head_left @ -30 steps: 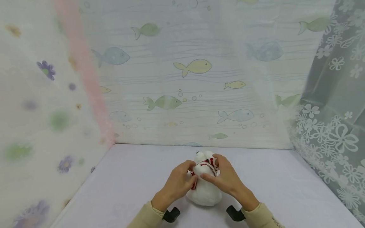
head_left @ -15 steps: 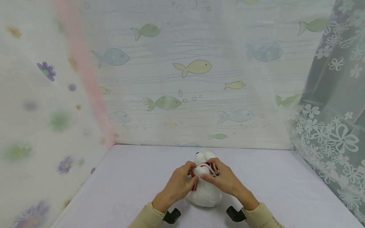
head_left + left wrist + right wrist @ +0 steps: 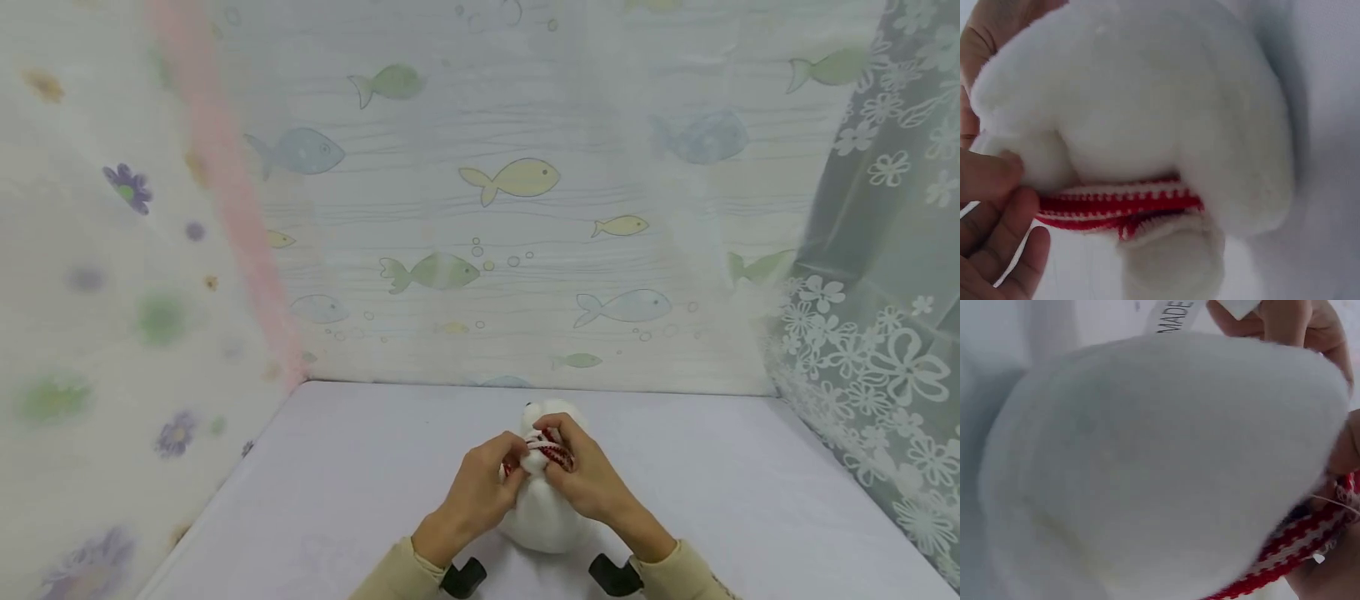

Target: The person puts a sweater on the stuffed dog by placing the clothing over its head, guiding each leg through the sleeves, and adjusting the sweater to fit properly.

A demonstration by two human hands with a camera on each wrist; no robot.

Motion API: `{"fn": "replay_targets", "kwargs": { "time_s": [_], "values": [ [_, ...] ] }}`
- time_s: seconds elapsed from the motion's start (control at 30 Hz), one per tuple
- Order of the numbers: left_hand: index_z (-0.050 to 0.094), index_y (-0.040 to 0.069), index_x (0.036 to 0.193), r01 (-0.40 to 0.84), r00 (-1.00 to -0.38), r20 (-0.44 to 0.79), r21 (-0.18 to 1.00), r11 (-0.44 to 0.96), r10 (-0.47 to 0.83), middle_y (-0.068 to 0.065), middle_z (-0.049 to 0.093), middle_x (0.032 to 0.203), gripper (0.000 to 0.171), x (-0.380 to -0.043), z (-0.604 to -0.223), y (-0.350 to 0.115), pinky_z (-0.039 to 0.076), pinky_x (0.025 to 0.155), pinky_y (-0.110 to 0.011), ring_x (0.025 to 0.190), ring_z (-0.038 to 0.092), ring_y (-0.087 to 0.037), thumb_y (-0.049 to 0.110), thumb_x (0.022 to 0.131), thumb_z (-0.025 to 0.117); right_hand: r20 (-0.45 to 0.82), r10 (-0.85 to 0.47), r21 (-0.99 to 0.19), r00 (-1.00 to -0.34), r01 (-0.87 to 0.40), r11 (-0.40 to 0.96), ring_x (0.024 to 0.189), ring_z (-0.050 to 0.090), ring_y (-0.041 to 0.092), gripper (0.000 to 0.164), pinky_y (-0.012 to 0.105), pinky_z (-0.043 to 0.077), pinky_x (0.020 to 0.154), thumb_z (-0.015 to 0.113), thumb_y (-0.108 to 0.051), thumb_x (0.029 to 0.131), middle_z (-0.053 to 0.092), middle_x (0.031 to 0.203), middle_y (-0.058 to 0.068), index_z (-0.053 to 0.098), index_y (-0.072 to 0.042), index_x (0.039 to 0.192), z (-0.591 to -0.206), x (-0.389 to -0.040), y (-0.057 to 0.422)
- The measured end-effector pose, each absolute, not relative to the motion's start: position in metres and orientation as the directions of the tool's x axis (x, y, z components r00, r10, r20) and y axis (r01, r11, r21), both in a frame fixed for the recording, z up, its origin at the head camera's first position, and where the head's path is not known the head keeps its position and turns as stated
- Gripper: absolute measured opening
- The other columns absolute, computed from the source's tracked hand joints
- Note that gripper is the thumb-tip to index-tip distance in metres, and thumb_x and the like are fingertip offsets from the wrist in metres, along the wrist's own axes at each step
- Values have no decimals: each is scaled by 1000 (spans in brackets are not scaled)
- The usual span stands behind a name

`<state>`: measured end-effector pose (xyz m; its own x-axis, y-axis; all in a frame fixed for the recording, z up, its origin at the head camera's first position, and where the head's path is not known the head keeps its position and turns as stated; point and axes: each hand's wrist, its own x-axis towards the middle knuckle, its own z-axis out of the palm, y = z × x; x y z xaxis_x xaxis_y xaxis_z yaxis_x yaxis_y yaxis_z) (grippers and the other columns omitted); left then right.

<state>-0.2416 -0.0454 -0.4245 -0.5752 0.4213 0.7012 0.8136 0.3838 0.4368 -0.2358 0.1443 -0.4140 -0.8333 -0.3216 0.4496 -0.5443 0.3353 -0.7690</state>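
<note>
A white plush toy sits on the table in front of me, its back towards me and its head partly behind my right hand. Around its upper body is a red-and-white knitted garment. My left hand pinches the garment's left side between thumb and fingers. On the other side my right hand grips the garment near the neck. In the left wrist view the knitted band runs taut from my fingers, with a stubby plush limb below it. The right wrist view shows a loose thread by the knit.
A white printed label sticks out beside the toy in the right wrist view. Dark wrist mounts hang under both sleeves. The white table ends at a fish-patterned curtain behind, with other curtains on both sides.
Both hands have shifted slightly right with the garment, and the plush toy has moved a little right too. My right fingers now cover more of the neck, and the knit there is bunched.
</note>
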Motion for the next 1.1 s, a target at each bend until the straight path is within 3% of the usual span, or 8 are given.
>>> {"fn": "replay_targets", "kwargs": {
  "time_s": [0.1,0.27,0.37,0.5,0.77,0.93,1.1],
  "values": [
    [58,9,95,833,-543,737,412,369,403,2,60,84,32,-241,-423,-48,51,64,-30,75,58,-8,-11,74,71,451,-361,-765,-817,-562,316,95,58,19,58,29,49,75,54,13,77,58,113,5,49,-21,124,-410,-233,145],
    [52,5,118,863,-487,766,348,366,419,-4,59,99,49,-244,-421,-51,50,77,-29,92,57,-16,-7,76,74,440,-411,-765,-799,-573,295,97,59,18,45,30,49,77,56,5,84,58,116,4,49,-15,124,-406,-231,148],
    [41,5,134,867,-493,738,376,326,461,-8,62,112,66,-245,-423,-52,50,80,-29,100,59,-19,-9,78,71,430,-431,-771,-793,-571,281,93,58,17,34,29,46,75,59,-1,89,57,107,4,47,-12,120,-407,-232,149],
    [30,10,144,857,-515,688,436,276,511,-7,66,115,76,-245,-425,-52,52,79,-30,95,63,-17,-12,80,65,435,-447,-775,-781,-578,255,92,56,18,32,29,43,75,62,-2,90,53,97,4,43,-8,115,-409,-234,150],
    [37,2,131,838,-544,644,445,316,538,0,61,100,56,-243,-425,-52,49,73,-26,87,57,-11,-9,83,64,427,-479,-735,-767,-603,310,94,57,19,33,32,45,78,61,-2,91,59,103,3,44,-6,118,-407,-231,148],
    [41,-1,123,846,-533,643,426,321,550,-1,55,92,44,-243,-426,-51,40,62,-16,76,49,-8,-8,85,62,441,-479,-698,-759,-626,348,89,56,16,36,32,47,76,64,-1,89,60,96,1,47,-11,119,-405,-229,149],
    [41,1,119,840,-540,662,460,286,520,0,52,83,41,-240,-426,-46,38,57,-14,67,44,-7,-9,85,61,491,-477,-652,-729,-671,353,82,53,12,36,28,45,72,64,6,85,57,91,-3,51,-14,112,-405,-229,150]
  ]
}}
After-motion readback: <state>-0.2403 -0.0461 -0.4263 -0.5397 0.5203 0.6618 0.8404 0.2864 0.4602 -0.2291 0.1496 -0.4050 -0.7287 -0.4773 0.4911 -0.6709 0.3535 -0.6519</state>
